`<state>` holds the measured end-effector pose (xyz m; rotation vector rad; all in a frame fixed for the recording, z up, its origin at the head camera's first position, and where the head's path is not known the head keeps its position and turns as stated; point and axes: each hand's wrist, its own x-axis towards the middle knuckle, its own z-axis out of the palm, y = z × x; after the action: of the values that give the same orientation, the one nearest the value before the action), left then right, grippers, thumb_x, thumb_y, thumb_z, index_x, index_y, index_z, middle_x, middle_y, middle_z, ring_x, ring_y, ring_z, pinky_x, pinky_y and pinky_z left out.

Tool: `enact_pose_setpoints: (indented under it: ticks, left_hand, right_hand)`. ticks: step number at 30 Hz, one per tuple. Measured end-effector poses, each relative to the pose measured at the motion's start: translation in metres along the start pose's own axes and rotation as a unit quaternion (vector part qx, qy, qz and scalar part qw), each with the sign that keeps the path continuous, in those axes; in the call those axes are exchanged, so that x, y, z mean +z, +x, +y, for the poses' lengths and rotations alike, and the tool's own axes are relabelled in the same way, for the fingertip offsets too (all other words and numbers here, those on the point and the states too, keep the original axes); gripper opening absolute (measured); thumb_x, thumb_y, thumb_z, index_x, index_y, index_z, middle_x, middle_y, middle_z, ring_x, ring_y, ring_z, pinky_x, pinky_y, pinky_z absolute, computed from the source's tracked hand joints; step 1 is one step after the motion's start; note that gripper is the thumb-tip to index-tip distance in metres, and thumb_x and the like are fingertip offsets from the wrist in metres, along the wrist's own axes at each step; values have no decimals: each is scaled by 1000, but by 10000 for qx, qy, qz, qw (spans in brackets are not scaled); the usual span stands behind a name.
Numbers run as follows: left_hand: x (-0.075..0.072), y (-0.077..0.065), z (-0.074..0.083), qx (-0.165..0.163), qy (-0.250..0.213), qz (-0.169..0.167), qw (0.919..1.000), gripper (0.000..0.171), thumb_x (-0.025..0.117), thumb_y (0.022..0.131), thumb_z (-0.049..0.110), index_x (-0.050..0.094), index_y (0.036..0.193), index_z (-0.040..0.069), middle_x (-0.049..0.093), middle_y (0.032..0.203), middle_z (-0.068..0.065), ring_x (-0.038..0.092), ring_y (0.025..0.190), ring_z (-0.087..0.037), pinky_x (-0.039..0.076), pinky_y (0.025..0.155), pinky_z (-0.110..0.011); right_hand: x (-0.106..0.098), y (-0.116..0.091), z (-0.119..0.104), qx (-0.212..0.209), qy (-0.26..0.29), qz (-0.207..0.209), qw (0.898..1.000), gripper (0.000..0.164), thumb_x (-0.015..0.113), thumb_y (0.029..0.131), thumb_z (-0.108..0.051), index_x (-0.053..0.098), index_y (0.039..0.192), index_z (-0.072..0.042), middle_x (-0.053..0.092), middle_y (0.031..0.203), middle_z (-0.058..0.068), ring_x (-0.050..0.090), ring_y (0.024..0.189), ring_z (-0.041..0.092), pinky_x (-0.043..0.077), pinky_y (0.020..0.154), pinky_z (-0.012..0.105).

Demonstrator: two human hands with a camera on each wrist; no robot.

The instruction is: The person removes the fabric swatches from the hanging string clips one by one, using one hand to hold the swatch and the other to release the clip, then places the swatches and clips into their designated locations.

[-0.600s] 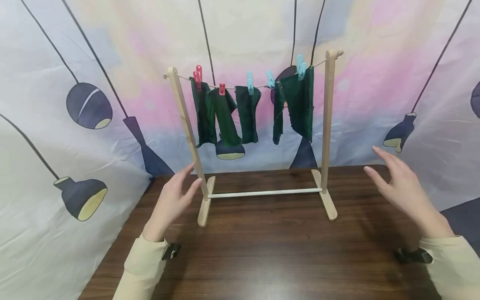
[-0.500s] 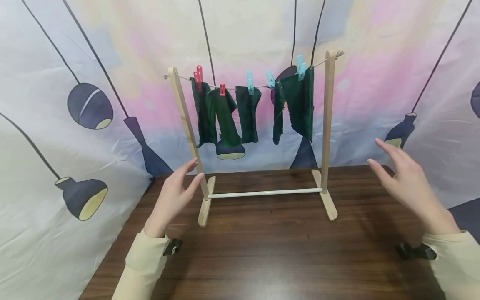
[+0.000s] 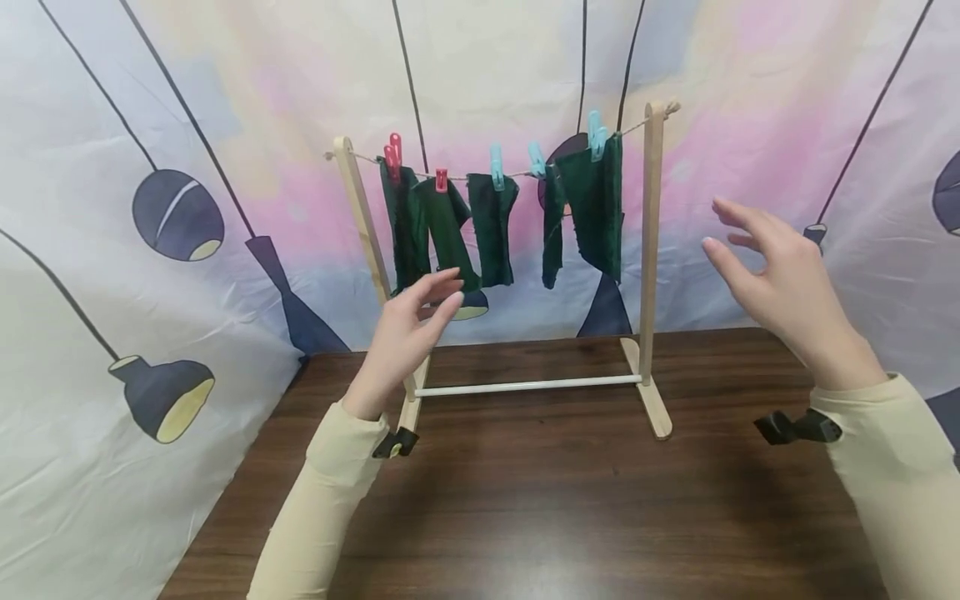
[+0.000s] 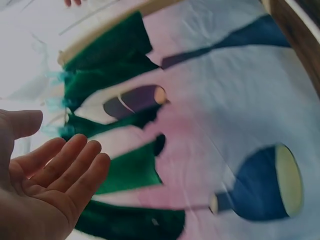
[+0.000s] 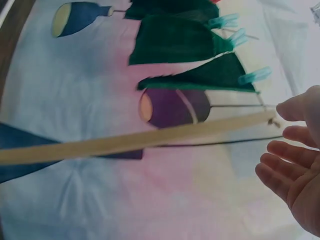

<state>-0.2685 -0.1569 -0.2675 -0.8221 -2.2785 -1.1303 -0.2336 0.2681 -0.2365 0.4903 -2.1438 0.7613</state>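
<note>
A small wooden drying rack [image 3: 651, 250] stands on the table with a twine line [image 3: 522, 173] tied between its two posts. Several dark green cloth pieces [image 3: 495, 233] hang from it, held by red clothespins [image 3: 442, 180] on the left and light blue clothespins [image 3: 497, 167] toward the right. My left hand [image 3: 408, 333] is in the air before the left post, fingers loosely bent and holding nothing; it overlaps the lower edge of the left cloths in the head view. My right hand [image 3: 787, 287] hovers to the right of the right post, thumb and fingers apart, holding nothing.
A white rod [image 3: 528, 386] joins the rack's feet near the tabletop. The dark brown wooden table [image 3: 540, 517] reaches back to a fabric backdrop [image 3: 247, 83] printed with hanging lamps. A black strap [image 3: 798, 427] sits at the right sleeve cuff.
Both hands have risen. My left hand has moved up and right, across the left post; my right hand has moved up and slightly left. The rack and cloths stay in place.
</note>
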Motion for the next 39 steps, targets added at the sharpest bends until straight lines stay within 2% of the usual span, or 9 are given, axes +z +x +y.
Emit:
enact_pose_setpoints:
  ticks: [7,9,13,20,25,28,30,35,39]
  left_hand:
    - [12,33,26,-70,-592,-180,9981,47,67,99,33,59,139,11,68,129,-1,64,116,-10,52,97,-35]
    - [15,42,32,-36,-740,-195,9971,46,68,98,31,60,138,11,69,127,-2,64,114,-10,52,97,-34]
    - [22,58,43,38,-926,-245,9954,42,70,97,28,62,135,11,70,123,-2,66,112,-11,52,96,-35]
    - [32,81,59,206,-1010,-318,9942,40,69,98,26,63,134,10,69,125,-4,65,113,-14,52,96,-32]
    - [43,94,63,158,-1118,-379,9929,40,68,98,25,62,134,8,69,125,-5,65,113,-12,53,93,-29]
    - [51,103,63,68,-1242,-425,9913,39,68,98,23,62,133,7,69,125,-7,66,114,-14,52,94,-27]
    - [55,108,63,-11,-1298,-456,9905,39,68,98,22,62,133,6,69,125,-8,66,114,-15,52,95,-27]
    - [63,122,64,-142,-1248,-450,9911,39,68,98,22,63,133,5,69,124,-9,66,115,-16,51,96,-26]
    - [66,132,63,-288,-1129,-347,9926,39,67,99,23,62,133,6,69,126,-8,66,115,-16,51,96,-26]
  right_hand:
    - [3,32,-24,-258,308,50,9992,51,66,99,-16,52,148,-21,56,146,0,56,129,15,42,99,13]
    - [4,42,-31,-363,277,68,9989,51,66,99,-17,52,148,-19,56,146,0,56,129,14,43,99,14]
    - [6,62,-42,-572,206,96,9981,51,67,98,-16,53,147,-13,57,144,5,58,127,23,44,98,15]
    - [13,84,-52,-378,246,-159,9989,50,64,100,-25,52,148,-18,58,144,4,63,121,30,49,94,20]
    - [20,93,-53,-250,283,-383,9986,52,61,101,-29,49,151,-18,56,145,6,61,124,30,51,98,35]
    - [23,100,-55,-200,232,-488,9983,53,59,102,-31,46,152,-19,54,148,7,56,130,29,47,104,46]
    - [25,105,-57,-139,227,-540,9982,54,57,103,-33,44,154,-19,50,151,6,53,134,28,43,107,49]
    - [25,121,-64,-18,207,-667,9976,55,54,104,-32,41,155,-18,44,156,3,47,138,23,40,110,44]
    - [27,132,-70,95,200,-988,9949,58,54,104,-33,36,157,-19,40,158,1,44,141,22,40,110,42]
